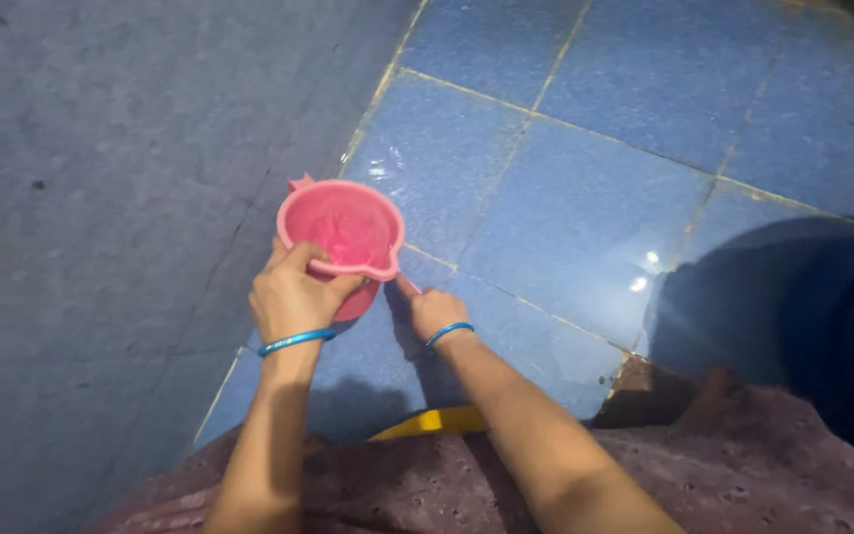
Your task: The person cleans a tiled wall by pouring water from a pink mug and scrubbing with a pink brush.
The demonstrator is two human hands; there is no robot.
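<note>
Pink plastic mug (341,237) is the landmark: held above the wet blue tiled floor (585,198), just right of the grey-blue wall (101,198), mouth facing up toward the camera. Left hand (291,297) is curled tight over the near rim of the mug, thumb on the lip, fingers under and around the body, so it carries the weight. Right hand (434,311) sits just right of and below the mug, mostly closed, forefinger pointing at the mug's lower edge; whether it grips a handle there I cannot tell. To do this hold well, my judgement: keep the mug level, thumb pressed firm on the rim since the plastic looks wet and slick, and steady the base with the right hand. Hard to make out: any water inside the mug, the handle behind the left hand, the underside. Yellow edge (432,420) below the mug is half covered by purple cloth (743,465); dark shape at far right is cut off.
</note>
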